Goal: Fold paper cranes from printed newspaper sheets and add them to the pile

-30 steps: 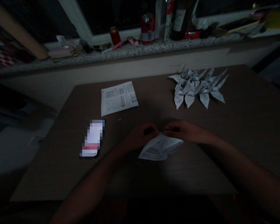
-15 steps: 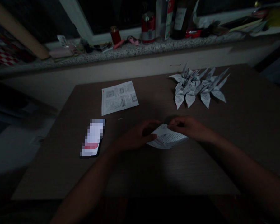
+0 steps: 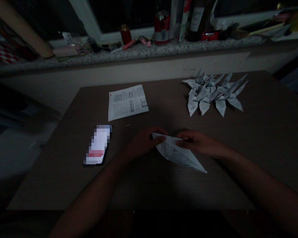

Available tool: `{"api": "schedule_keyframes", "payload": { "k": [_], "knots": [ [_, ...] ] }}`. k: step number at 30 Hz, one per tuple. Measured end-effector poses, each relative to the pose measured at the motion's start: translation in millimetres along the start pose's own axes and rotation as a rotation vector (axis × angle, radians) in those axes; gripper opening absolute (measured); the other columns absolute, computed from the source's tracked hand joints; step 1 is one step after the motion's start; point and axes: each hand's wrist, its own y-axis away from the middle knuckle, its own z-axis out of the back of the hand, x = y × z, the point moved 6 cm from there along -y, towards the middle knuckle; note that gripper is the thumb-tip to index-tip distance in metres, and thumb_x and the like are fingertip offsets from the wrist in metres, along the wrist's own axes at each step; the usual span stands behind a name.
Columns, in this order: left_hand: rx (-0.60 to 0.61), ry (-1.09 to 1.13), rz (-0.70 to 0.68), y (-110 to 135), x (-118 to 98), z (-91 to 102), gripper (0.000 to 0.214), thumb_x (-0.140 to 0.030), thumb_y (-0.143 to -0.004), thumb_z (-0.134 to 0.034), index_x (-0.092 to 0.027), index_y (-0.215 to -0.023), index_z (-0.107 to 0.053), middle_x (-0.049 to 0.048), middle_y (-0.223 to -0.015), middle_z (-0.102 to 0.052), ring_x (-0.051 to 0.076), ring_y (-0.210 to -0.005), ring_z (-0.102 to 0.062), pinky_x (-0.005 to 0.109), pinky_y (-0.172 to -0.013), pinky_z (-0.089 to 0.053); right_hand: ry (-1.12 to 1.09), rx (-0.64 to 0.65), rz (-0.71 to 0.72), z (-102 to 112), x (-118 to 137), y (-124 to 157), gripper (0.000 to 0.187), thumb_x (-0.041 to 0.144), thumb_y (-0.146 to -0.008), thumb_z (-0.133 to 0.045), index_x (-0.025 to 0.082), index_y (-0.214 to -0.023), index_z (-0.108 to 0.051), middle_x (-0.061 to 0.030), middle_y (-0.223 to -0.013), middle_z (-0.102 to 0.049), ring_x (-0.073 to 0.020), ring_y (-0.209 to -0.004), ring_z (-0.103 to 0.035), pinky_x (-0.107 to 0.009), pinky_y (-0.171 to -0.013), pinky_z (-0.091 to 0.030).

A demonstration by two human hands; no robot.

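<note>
Between my hands is a folded sheet of printed paper [image 3: 180, 155], one pointed corner reaching toward the lower right. My left hand [image 3: 149, 140] pinches its upper left part, thumb on top. Closed on the upper right edge is my right hand [image 3: 197, 142], with its thumb also over the paper. Farther back on the right stands a cluster of folded paper pieces [image 3: 213, 92] with sharp points, made of similar printed paper. A flat printed sheet [image 3: 127, 103] lies beyond my left hand.
A phone [image 3: 98, 145] with a lit, blurred screen lies left of my left forearm on the dark table [image 3: 164, 191]. Behind the table runs a speckled windowsill [image 3: 139, 53] holding a red can [image 3: 162, 28], a dark bottle [image 3: 196, 21], a small jar [image 3: 125, 34] and clutter.
The folded paper has been turned in my hands, so a long point now extends to the lower right. Both hands keep their grip in nearly the same place. The view has shifted slightly.
</note>
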Motion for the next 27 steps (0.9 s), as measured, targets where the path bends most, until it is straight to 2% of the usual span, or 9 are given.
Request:
{"api": "schedule_keyframes", "payload": {
  "k": [4, 10, 15, 18, 20, 24, 27],
  "knots": [
    [-0.057, -0.019, 0.027, -2, 3, 5.3, 0.021, -0.036, -0.098, -0.065, -0.022, -0.108, -0.075, 0.0031, -0.107, -0.076, 0.019, -0.097, -0.07, 0.032, -0.088, -0.052, 0.032, -0.02, 0.002, 1, -1, 2, 0.034, 0.052, -0.092, -0.066, 0.019, -0.098, -0.069, -0.0023, -0.083, -0.067, -0.0164, -0.072, -0.06, -0.029, -0.062, -0.045],
    [-0.043, 0.05, 0.04, -4, 2, 4.5, 0.023, -0.033, -0.097, -0.062, -0.02, -0.11, -0.075, 0.0038, -0.103, -0.077, 0.019, -0.092, -0.071, 0.03, -0.08, -0.054, 0.094, -0.052, 0.004, 4, -1, 4, 0.035, 0.051, -0.095, -0.062, 0.019, -0.104, -0.071, -0.0061, -0.09, -0.072, -0.0195, -0.077, -0.065, -0.032, -0.067, -0.05],
    [-0.097, -0.066, 0.008, -2, -1, 3.6, 0.02, -0.03, -0.097, -0.061, -0.022, -0.109, -0.076, 0.0031, -0.106, -0.077, 0.02, -0.098, -0.07, 0.032, -0.088, -0.053, 0.15, -0.109, 0.05, 4, 2, 3, 0.036, 0.052, -0.096, -0.058, 0.018, -0.095, -0.072, -0.0055, -0.083, -0.071, -0.0196, -0.075, -0.064, -0.032, -0.066, -0.049],
    [-0.078, -0.089, -0.005, 0, -3, -0.1, 0.02, -0.025, -0.096, -0.061, -0.023, -0.109, -0.075, 0.0028, -0.108, -0.077, 0.02, -0.098, -0.071, 0.031, -0.088, -0.053, 0.202, -0.129, 0.075, 4, 5, 3, 0.036, 0.049, -0.097, -0.057, 0.019, -0.087, -0.072, -0.005, -0.08, -0.071, -0.0191, -0.074, -0.063, -0.031, -0.065, -0.048],
    [-0.061, -0.097, -0.012, 1, -5, -2.9, 0.019, -0.024, -0.095, -0.063, -0.023, -0.109, -0.075, 0.0023, -0.109, -0.077, 0.019, -0.099, -0.071, 0.031, -0.089, -0.053, 0.23, -0.129, 0.094, 3, 7, 3, 0.034, 0.047, -0.098, -0.057, 0.019, -0.089, -0.074, -0.005, -0.081, -0.072, -0.0191, -0.074, -0.064, -0.031, -0.065, -0.048],
    [-0.017, -0.093, 0.0, 2, -9, -10.8, 0.016, -0.035, -0.096, -0.066, -0.023, -0.101, -0.076, 0.0019, -0.103, -0.078, 0.02, -0.097, -0.072, 0.031, -0.087, -0.052, 0.301, -0.124, 0.103, -3, 10, 4, 0.035, 0.047, -0.099, -0.056, 0.019, -0.093, -0.075, -0.0049, -0.081, -0.074, -0.0185, -0.071, -0.064, -0.03, -0.062, -0.045],
    [-0.008, -0.094, -0.004, 2, -11, -15.6, 0.015, -0.034, -0.095, -0.067, -0.022, -0.098, -0.076, 0.0016, -0.1, -0.077, 0.02, -0.094, -0.071, 0.03, -0.086, -0.052, 0.321, -0.117, 0.092, -7, 10, 4, 0.034, 0.046, -0.1, -0.056, 0.019, -0.096, -0.076, -0.0044, -0.082, -0.074, -0.0181, -0.07, -0.064, -0.03, -0.061, -0.044]
  ]
}}
